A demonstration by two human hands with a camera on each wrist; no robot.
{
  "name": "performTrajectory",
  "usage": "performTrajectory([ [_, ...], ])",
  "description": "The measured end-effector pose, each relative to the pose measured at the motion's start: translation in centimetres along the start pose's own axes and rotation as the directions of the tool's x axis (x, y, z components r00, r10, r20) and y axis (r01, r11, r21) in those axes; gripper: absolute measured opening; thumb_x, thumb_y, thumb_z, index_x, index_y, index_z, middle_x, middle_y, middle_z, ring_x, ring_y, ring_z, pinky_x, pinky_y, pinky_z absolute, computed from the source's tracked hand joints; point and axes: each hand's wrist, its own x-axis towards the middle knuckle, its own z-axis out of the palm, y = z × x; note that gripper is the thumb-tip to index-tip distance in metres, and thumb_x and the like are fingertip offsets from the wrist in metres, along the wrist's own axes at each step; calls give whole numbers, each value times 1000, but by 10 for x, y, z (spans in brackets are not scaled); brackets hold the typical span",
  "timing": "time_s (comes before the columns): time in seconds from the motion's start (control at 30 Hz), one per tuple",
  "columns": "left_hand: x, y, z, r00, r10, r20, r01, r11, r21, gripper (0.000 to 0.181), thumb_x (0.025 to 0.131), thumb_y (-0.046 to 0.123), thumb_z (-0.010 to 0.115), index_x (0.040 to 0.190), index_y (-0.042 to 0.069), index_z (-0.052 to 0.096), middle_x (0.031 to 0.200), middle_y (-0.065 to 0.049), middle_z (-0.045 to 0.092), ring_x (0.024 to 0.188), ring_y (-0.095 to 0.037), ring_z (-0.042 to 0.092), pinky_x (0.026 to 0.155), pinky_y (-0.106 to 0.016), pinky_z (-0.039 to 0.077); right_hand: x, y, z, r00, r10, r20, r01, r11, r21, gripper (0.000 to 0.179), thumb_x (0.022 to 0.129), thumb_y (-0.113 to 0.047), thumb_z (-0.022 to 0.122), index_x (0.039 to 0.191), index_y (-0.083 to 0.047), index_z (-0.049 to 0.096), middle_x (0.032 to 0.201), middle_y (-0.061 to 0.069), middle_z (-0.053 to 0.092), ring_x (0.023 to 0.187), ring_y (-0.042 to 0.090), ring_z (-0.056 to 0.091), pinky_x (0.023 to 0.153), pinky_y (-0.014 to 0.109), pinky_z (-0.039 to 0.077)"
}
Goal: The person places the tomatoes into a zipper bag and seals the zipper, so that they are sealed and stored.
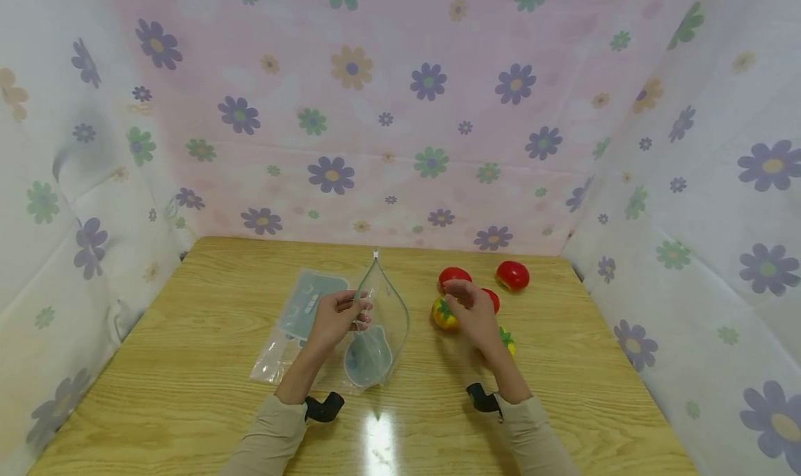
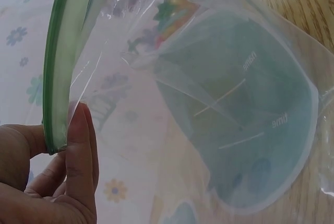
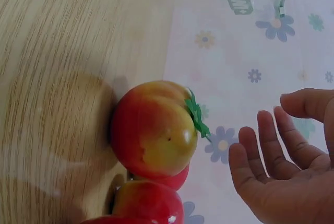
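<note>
My left hand [image 1: 338, 316] pinches the green zip edge of a clear zip bag [image 1: 395, 309] between thumb and fingers. The bag stands up from the table with its mouth spread apart. A blue-green printed panel [image 2: 245, 109] with white lettering covers part of it. My right hand [image 1: 475, 316] hovers by a yellow-red, tomato-like fruit [image 3: 154, 130] with green leaves on top. Its fingers are loosely bent, with nothing held and a gap to the fruit in the right wrist view.
Another clear bag [image 1: 269, 365] with a blue-green panel lies flat on the left. Red fruits [image 1: 513, 276] sit behind and beside the right hand, along with another yellow fruit [image 1: 508, 342] partly hidden by the wrist. Flowered cloth [image 1: 388, 142] walls the wooden table [image 1: 188, 337] at the back and sides.
</note>
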Motion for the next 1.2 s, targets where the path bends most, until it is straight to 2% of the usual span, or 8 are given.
performTrajectory([
  [0.13,0,0,1,1000,-7,0,7,1000,-2,29,101,1,60,128,-10,63,110,-32,69,69,-12,68,64,-25,60,1,5,-4,1000,30,9,-30,999,-36,31,98,-2,64,128,6,62,131,25,62,127,40,57,113,55,41],
  [0.33,1,-1,1,1000,-16,1,16,1000,-6,29,101,2,60,128,-10,63,110,-32,68,69,-12,68,65,-24,60,1,13,-8,998,57,17,-54,990,-127,39,94,0,69,131,4,60,134,23,61,128,40,53,114,54,39],
  [0.53,1,-1,1,1000,-9,5,9,1000,-6,30,101,2,60,128,-10,63,109,-30,70,70,-11,68,65,-24,60,-2,20,-8,994,110,30,-101,972,-210,49,91,-2,73,137,0,56,142,20,53,137,39,46,117,56,36],
  [0.7,1,-1,2,1000,-3,4,3,1000,-8,30,101,3,60,128,-11,62,108,-30,70,70,-11,67,65,-24,60,-4,25,-3,990,122,73,-100,962,-256,55,89,-2,75,141,0,54,144,22,50,133,40,47,115,57,38],
  [0.83,1,0,2,1000,-3,2,3,1000,-10,29,101,3,61,128,-10,63,107,-29,70,70,-11,67,65,-24,60,-4,28,1,991,105,79,-80,959,-271,61,87,-2,76,143,2,51,144,24,49,132,40,48,114,58,39],
  [0.97,2,-1,4,1000,-5,2,5,1000,-8,29,101,3,61,127,-10,64,107,-28,70,70,-11,67,65,-24,60,-5,29,2,991,101,84,-75,961,-268,65,87,-1,77,145,4,49,148,27,45,138,44,44,116,59,35],
  [1.2,1,-1,7,1000,-15,-2,15,1000,-14,27,101,2,61,125,-10,64,104,-25,72,69,-12,67,64,-24,60,-6,33,4,984,146,97,-121,966,-227,69,88,-1,76,149,2,44,152,28,41,141,48,40,114,60,37],
])
